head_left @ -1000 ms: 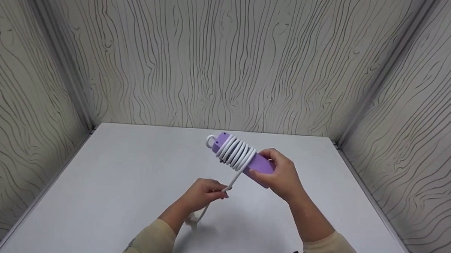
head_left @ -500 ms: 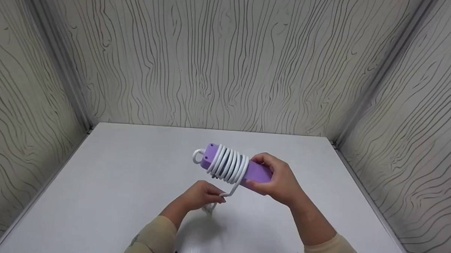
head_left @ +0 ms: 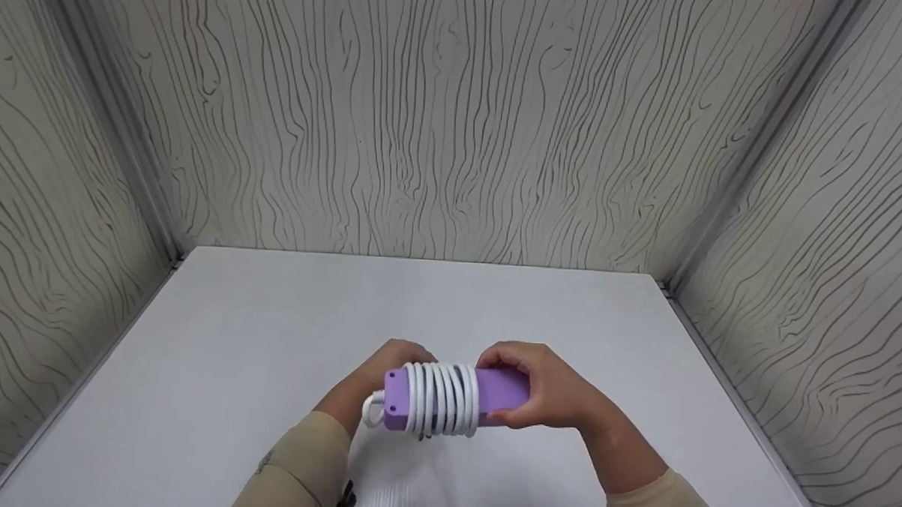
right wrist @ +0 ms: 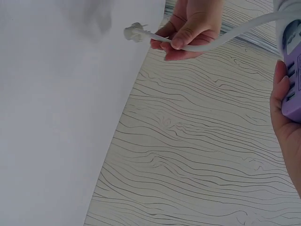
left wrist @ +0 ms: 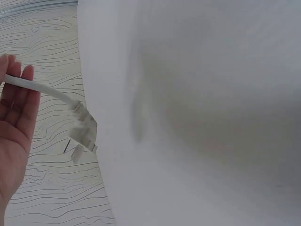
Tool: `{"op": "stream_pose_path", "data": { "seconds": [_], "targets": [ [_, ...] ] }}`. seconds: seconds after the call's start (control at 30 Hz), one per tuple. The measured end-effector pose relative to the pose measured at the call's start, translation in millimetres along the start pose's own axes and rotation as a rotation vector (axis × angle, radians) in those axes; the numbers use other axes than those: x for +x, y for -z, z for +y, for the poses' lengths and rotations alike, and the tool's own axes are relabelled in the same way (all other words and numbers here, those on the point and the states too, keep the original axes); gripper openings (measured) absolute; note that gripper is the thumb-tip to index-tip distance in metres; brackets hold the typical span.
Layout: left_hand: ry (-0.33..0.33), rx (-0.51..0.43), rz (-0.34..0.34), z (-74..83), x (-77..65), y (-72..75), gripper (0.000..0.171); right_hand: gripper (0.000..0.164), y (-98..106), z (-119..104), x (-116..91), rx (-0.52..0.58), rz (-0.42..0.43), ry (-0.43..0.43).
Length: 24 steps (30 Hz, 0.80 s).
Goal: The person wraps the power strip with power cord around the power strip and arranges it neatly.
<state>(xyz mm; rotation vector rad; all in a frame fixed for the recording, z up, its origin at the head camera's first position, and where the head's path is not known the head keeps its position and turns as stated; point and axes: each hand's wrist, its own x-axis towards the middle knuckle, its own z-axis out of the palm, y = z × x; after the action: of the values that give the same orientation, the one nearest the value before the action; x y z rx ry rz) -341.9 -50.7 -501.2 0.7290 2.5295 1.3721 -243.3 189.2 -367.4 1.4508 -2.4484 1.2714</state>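
Note:
A purple power strip is held above the table, lying nearly level across the head view. Its white cord is wound round the body in several side-by-side turns, with a small loop at the left end. My right hand grips the bare right end, thumb below and fingers over the top. Behind the strip is my left hand, its fingertips hidden there in the head view. The right wrist view shows that left hand pinching the cord's free end between thumb and fingers. The pronged plug hangs just past those fingers.
A white table lies beneath both hands. Wood-grain patterned panels stand behind it and on both sides, with metal strips at the corners. Dark bits of gear show near both sleeves.
The power strip has come down and toward me, turning from slanted to nearly level. My left hand, with the cord, has gone from in front and below to behind the strip.

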Motion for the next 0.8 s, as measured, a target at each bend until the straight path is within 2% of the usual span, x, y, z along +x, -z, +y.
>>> {"op": "stream_pose_path", "data": {
  "seconds": [0.03, 0.1, 0.2, 0.3, 0.43, 0.6, 0.8],
  "targets": [
    [-0.009, 0.037, -0.003, 13.9, -5.4, 5.8, 0.010, 0.038, 0, -3, 1, -0.001, -0.017, 0.009],
    [0.005, 0.082, 0.005, 27.8, -9.5, 12.4, 0.010, 0.037, -1, -7, 2, -0.010, -0.038, 0.019],
    [0.025, 0.147, 0.046, 39.9, -12.2, 19.3, 0.011, 0.036, -4, -5, 2, -0.030, -0.060, -0.009],
    [0.028, 0.192, 0.080, 47.2, -12.9, 24.5, 0.009, 0.036, -10, 10, -1, -0.054, -0.086, -0.064],
    [0.036, 0.212, 0.124, 59.2, -12.9, 29.3, 0.007, 0.037, -16, 28, -4, -0.099, -0.124, -0.125],
    [0.046, 0.234, 0.178, 80.7, -13.4, 29.6, 0.006, 0.037, -20, 38, -3, -0.173, -0.145, -0.230],
    [0.070, 0.197, 0.215, 100.1, -15.6, 21.3, 0.011, 0.036, -25, 49, -4, -0.225, -0.103, -0.359]
  ]
}}
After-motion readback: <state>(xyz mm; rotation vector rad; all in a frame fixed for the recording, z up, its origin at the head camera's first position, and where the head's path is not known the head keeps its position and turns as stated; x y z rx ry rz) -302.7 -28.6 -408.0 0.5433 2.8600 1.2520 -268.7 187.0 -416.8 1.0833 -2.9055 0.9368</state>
